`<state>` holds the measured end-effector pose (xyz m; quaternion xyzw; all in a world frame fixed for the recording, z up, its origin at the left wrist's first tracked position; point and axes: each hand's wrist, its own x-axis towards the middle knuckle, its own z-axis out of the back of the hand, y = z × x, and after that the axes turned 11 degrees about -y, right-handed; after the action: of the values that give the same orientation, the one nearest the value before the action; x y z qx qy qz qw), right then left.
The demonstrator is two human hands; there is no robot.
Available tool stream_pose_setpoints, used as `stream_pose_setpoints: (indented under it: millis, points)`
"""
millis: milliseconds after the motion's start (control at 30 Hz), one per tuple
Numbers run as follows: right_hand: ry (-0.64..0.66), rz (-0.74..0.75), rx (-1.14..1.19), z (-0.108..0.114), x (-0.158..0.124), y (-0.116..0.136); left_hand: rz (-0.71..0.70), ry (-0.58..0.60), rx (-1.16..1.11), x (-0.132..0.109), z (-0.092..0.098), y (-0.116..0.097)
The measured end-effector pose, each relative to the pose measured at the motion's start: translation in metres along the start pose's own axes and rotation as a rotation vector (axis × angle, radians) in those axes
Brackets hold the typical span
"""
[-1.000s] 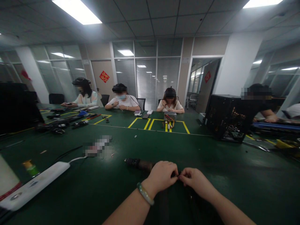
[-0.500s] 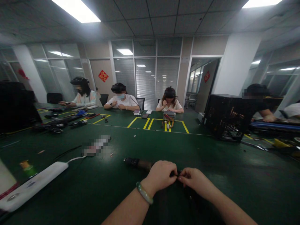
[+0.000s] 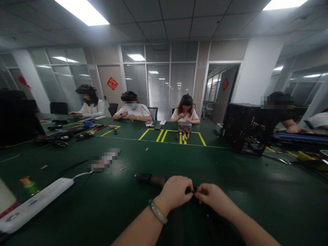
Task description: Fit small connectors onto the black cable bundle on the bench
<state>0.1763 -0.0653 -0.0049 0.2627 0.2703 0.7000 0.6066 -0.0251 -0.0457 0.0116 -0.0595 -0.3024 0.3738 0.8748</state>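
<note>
My left hand [image 3: 177, 190], with a green bangle [image 3: 157, 212] at its wrist, is closed in a pinch. Close beside its fingertips, my right hand [image 3: 208, 195] is pinched too. Something small and dark lies between the two sets of fingertips, too small to make out. A dark, rod-like object [image 3: 151, 179] with a pointed end lies on the green table [image 3: 115, 208] and passes behind my left hand. Below the hands the tabletop is dark, and details there are hard to tell.
A white power strip [image 3: 38, 205] and a green spool [image 3: 30, 186] are at the left. A black computer case [image 3: 246, 128] stands back right. Across the table sit several people, one behind a metal box with wires [image 3: 184, 127]. Dark parts [image 3: 61, 138] lie back left.
Both my hands keep nearly the same pinched pose. The view has shifted very slightly. Across the table, the person behind the metal box has moved a raised hand a little lower.
</note>
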Motion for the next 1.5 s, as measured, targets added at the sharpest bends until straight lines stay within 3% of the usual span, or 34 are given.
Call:
stream_pose_setpoints:
  millis: [567, 1500]
  points:
    - [-0.080, 0.017, 0.033, -0.007, 0.005, -0.006, 0.002, 0.014, 0.060, 0.002, -0.002, -0.001]
    - [-0.091, 0.024, 0.074, -0.006, 0.004, -0.003, 0.040, 0.000, 0.044, 0.000, -0.005, -0.002]
